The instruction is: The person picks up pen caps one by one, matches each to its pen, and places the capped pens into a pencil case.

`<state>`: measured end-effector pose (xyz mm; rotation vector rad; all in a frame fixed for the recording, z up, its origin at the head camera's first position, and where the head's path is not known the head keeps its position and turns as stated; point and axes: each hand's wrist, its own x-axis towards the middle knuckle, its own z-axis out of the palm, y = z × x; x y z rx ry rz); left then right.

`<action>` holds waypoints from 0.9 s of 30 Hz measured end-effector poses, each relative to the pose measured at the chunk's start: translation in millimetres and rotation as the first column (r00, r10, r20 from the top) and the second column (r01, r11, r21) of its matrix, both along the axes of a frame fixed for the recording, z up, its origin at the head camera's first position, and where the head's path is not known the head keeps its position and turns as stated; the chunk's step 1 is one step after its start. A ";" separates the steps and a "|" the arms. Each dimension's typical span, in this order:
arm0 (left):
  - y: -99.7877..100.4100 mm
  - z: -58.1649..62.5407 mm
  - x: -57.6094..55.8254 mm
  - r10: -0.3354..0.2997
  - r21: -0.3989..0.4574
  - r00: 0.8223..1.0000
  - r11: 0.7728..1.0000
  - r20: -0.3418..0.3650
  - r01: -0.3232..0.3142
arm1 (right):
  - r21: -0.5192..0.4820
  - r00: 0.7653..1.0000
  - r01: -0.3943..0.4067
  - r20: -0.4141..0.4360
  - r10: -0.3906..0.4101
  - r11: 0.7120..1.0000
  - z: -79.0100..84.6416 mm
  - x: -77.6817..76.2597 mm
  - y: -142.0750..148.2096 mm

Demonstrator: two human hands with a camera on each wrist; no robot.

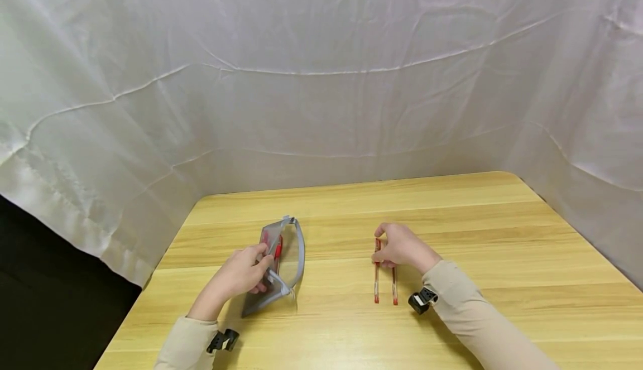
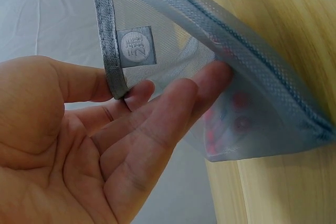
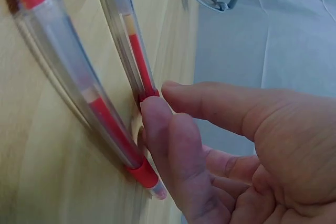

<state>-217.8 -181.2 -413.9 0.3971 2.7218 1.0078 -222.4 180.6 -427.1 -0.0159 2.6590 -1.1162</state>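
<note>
On the left, my left hand [image 1: 246, 272] grips one edge of a grey mesh pouch [image 1: 300, 247], with its thumb and finger at the binding beside a square label [image 2: 138, 45]. The pouch's mouth gapes. A red pen [image 1: 278, 250] shows inside, and pink spots [image 2: 240, 99] show on the mesh. Two clear pens with red ends lie side by side on the right. My right hand [image 1: 400, 245] reaches over the left pen [image 1: 377, 283], thumb and fingers apart around its red cap end. The right pen [image 1: 394, 289] lies beside it, partly covered by the hand.
A wooden table [image 1: 341, 325] lies beneath everything. White cloth [image 1: 351, 113] hangs behind and along both sides. A dark area [image 1: 50, 292] lies beyond the left side. Each sleeve wears a small black camera, one near the left wrist [image 1: 222, 340].
</note>
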 end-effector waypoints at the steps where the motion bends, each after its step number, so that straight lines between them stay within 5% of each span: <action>1: 0.0 0.1 -0.2 0.003 -0.001 1.000 1.000 0.003 -0.003 | 0.000 1.000 0.005 0.002 -0.005 1.000 0.0 0.0 -0.6; 27: -0.4 0.4 -0.5 0.004 -0.002 1.000 1.000 -0.002 -0.004 | -0.002 0.999 0.037 0.010 -0.037 0.999 -6.5 -6.3 -12.7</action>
